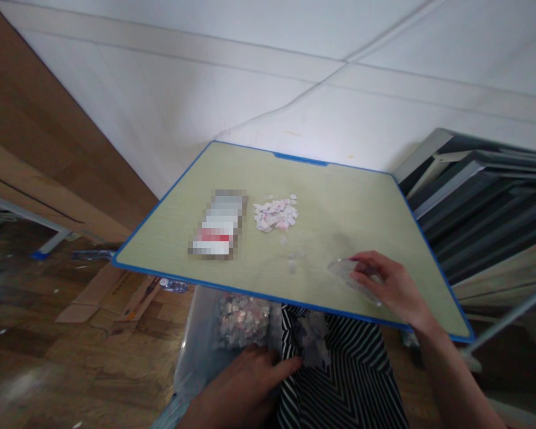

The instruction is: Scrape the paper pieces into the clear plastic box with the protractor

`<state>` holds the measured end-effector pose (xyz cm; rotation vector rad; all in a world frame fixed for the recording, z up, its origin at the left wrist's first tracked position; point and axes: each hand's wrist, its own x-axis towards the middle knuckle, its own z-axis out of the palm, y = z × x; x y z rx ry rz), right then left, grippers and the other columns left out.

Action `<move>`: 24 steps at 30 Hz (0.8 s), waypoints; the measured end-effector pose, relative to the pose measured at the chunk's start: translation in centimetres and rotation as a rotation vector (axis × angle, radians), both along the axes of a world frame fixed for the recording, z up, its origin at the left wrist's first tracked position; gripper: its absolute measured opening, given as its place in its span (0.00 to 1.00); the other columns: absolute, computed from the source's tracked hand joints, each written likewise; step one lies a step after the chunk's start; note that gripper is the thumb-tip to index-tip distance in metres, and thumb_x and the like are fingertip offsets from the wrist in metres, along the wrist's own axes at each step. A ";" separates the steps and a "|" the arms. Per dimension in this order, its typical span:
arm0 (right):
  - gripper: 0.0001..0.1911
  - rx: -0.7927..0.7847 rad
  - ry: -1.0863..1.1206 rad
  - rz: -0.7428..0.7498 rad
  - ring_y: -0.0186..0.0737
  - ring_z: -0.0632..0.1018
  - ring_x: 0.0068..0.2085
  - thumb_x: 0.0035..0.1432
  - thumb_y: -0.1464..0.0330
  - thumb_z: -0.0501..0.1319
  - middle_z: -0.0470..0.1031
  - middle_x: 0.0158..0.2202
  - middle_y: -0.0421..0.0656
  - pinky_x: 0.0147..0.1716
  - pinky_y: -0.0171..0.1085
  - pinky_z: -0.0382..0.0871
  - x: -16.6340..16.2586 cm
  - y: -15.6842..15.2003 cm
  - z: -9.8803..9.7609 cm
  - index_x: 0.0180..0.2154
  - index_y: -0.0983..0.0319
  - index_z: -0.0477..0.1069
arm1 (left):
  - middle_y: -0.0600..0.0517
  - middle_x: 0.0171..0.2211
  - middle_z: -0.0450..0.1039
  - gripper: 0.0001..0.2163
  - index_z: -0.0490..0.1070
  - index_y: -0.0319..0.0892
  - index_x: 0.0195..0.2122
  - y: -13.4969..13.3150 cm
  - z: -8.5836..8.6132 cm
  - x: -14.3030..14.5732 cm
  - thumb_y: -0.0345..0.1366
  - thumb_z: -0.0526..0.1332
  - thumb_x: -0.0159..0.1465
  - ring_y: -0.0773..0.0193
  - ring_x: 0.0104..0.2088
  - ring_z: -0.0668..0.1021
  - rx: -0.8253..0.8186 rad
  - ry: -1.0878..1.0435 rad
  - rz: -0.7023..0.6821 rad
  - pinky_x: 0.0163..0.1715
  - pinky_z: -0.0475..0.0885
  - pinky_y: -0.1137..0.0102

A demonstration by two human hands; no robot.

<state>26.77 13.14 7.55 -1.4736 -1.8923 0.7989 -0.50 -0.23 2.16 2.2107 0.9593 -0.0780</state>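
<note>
My right hand (386, 280) is over the right side of a pale green tabletop (339, 202) with a blue rim. Its thumb and fingers pinch a thin clear plastic piece (346, 273), whose exact kind I cannot make out. Below the table's near edge, my left hand (245, 378) lies between a translucent bin and striped black-and-white fabric (352, 369). Its thumb stretches out over the fabric, apart from the other fingers, which are partly hidden. A pile of small whitish-pink flakes (276, 214) sits mid-table. More flakes (243, 319) fill a clear bag in the bin (194, 333).
A blurred-out phone-like rectangle (218, 223) lies left of the flakes. Grey pieces (315, 339) rest on the striped fabric. Dark folded panels (486, 196) lean at the right. Flattened cardboard (93, 298) lies on the wooden floor, and a white wall (250, 77) stands behind.
</note>
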 end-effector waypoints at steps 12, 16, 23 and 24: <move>0.11 0.078 -0.053 -0.123 0.34 0.70 0.20 0.45 0.63 0.61 0.70 0.19 0.38 0.22 0.34 0.63 -5.9 6.4 -1.3 0.32 0.62 0.69 | 0.48 0.41 0.72 0.31 0.56 0.49 0.61 0.4 0.5 0.3 0.24 0.57 0.55 0.52 0.40 0.75 0.017 0.065 -0.056 0.38 0.70 0.64; 0.10 0.062 -0.047 -0.049 0.34 0.70 0.21 0.45 0.66 0.61 0.69 0.18 0.37 0.22 0.33 0.63 -7.7 6.5 -1.3 0.33 0.63 0.70 | 0.48 0.40 0.72 0.30 0.57 0.50 0.60 0.3 0.5 0.5 0.24 0.57 0.56 0.53 0.39 0.75 0.033 0.069 -0.037 0.38 0.70 0.64; 0.12 0.025 -0.056 0.070 0.32 0.69 0.21 0.48 0.67 0.60 0.70 0.20 0.37 0.22 0.32 0.63 -9.7 6.5 -1.5 0.37 0.63 0.71 | 0.49 0.41 0.72 0.29 0.56 0.51 0.60 0.2 0.3 0.4 0.25 0.59 0.59 0.54 0.40 0.75 0.052 0.065 -0.028 0.37 0.70 0.66; 0.12 0.021 -0.060 0.091 0.32 0.69 0.21 0.48 0.68 0.60 0.70 0.20 0.37 0.23 0.32 0.63 -10.0 6.6 -1.4 0.37 0.64 0.71 | 0.49 0.41 0.72 0.29 0.56 0.51 0.60 0.2 0.3 0.4 0.25 0.59 0.59 0.53 0.40 0.75 0.052 0.064 -0.036 0.37 0.70 0.66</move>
